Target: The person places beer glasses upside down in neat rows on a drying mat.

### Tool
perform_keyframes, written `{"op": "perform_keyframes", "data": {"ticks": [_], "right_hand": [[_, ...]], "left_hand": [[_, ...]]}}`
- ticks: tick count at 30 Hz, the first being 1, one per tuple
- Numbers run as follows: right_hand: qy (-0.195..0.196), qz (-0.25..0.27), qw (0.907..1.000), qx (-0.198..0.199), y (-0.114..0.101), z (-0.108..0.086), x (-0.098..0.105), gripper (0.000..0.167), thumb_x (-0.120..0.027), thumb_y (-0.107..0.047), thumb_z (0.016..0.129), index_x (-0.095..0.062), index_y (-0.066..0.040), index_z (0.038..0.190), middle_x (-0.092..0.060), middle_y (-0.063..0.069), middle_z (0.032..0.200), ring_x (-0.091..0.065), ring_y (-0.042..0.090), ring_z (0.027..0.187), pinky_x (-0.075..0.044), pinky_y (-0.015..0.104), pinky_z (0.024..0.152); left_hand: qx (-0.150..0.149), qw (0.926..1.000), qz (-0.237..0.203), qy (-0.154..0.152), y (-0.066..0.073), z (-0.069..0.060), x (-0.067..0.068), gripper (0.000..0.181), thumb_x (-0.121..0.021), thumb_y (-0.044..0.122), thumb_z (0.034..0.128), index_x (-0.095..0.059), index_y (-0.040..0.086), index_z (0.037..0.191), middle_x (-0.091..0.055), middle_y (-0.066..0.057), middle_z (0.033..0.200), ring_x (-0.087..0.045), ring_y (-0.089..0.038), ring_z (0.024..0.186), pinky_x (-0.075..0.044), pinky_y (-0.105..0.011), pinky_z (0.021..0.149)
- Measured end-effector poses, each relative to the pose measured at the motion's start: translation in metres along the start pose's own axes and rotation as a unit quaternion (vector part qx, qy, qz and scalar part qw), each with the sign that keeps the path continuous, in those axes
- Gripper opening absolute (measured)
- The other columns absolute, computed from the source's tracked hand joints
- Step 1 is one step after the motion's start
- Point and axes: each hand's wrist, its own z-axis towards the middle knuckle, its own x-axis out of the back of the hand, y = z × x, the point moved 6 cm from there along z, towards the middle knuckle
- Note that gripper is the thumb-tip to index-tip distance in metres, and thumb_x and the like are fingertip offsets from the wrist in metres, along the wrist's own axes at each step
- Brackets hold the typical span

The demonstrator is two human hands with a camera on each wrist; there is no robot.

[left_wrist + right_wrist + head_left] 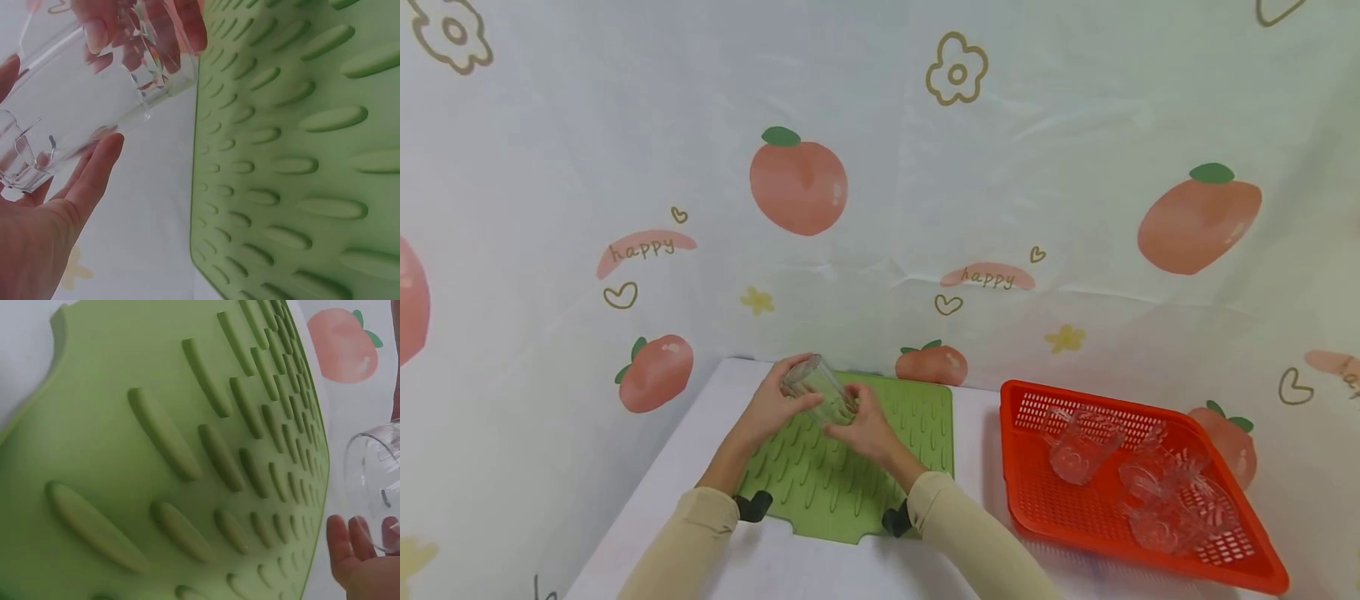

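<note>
A clear glass cup [820, 390] is held tilted in the air above a green ridged mat [835, 483]. The left hand [772, 406] grips its upper left end, and the right hand [868, 427] grips its lower right end. In the left wrist view the left hand [50, 231] curls round one end of the glass [81, 106], with fingertips of the other hand at the far end. The right wrist view shows part of the glass [378, 487] at the right edge, fingers [344, 550] below it, beside the mat [187, 506].
On the right stands a red plastic basket [1022, 500] with several clear glass cups [1078, 450] lying in it. The mat lies on a white table [685, 450]. Behind hangs a white cloth [865, 308] printed with fruit, flowers and hearts.
</note>
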Motion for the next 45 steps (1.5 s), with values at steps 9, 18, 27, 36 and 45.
{"op": "perform_keyframes", "data": {"ticks": [9,18,27,36,45], "right_hand": [[-0.052,-0.057,0.9970,0.004,-0.003,0.009,-0.009,0.080,-0.078,-0.030,0.089,-0.036,-0.003,0.152,-0.042,0.019,0.148,-0.049,0.031,0.131,-0.048,0.050,0.105],[-0.072,-0.111,0.9911,0.001,-0.009,0.016,-0.015,0.071,-0.081,-0.030,0.085,-0.049,-0.005,0.143,-0.058,0.011,0.134,-0.058,0.026,0.121,-0.053,0.045,0.094],[-0.061,-0.075,0.9942,-0.046,-0.005,0.018,-0.017,0.060,-0.083,-0.032,0.083,-0.053,-0.009,0.131,-0.061,0.007,0.125,-0.060,0.021,0.111,-0.053,0.042,0.090],[-0.029,-0.072,0.9954,-0.057,0.002,0.025,-0.009,0.066,-0.082,-0.028,0.084,-0.049,-0.012,0.140,-0.059,0.013,0.136,-0.059,0.029,0.121,-0.053,0.045,0.094],[-0.004,-0.090,0.9943,-0.058,0.003,0.037,-0.009,0.075,-0.086,-0.026,0.080,-0.050,-0.006,0.143,-0.060,0.014,0.140,-0.057,0.034,0.130,-0.052,0.051,0.103]], "left_hand": [[-0.030,0.9993,0.011,-0.019,0.004,-0.003,0.002,0.079,-0.079,0.026,0.0905,-0.038,0.020,0.157,-0.034,-0.017,0.159,-0.039,-0.042,0.144,-0.044,-0.063,0.106],[-0.016,0.9983,-0.003,-0.056,-0.003,-0.005,0.009,0.093,-0.083,0.026,0.0870,-0.027,0.028,0.161,-0.021,-0.015,0.167,-0.048,-0.047,0.135,-0.053,-0.056,0.102],[0.026,0.9908,0.115,-0.067,-0.026,-0.009,0.039,0.111,-0.087,0.038,0.0817,-0.017,0.015,0.165,-0.011,-0.031,0.164,-0.030,-0.059,0.144,-0.041,-0.071,0.107],[0.107,0.9617,0.243,-0.068,-0.078,-0.021,0.044,0.109,-0.089,0.039,0.0775,-0.027,0.002,0.159,-0.023,-0.039,0.158,-0.024,-0.068,0.140,-0.034,-0.077,0.106],[0.119,0.9516,0.267,-0.094,-0.099,-0.031,0.033,0.110,-0.091,0.043,0.0721,-0.035,-0.002,0.155,-0.028,-0.036,0.160,-0.026,-0.065,0.141,-0.033,-0.075,0.110]]}}
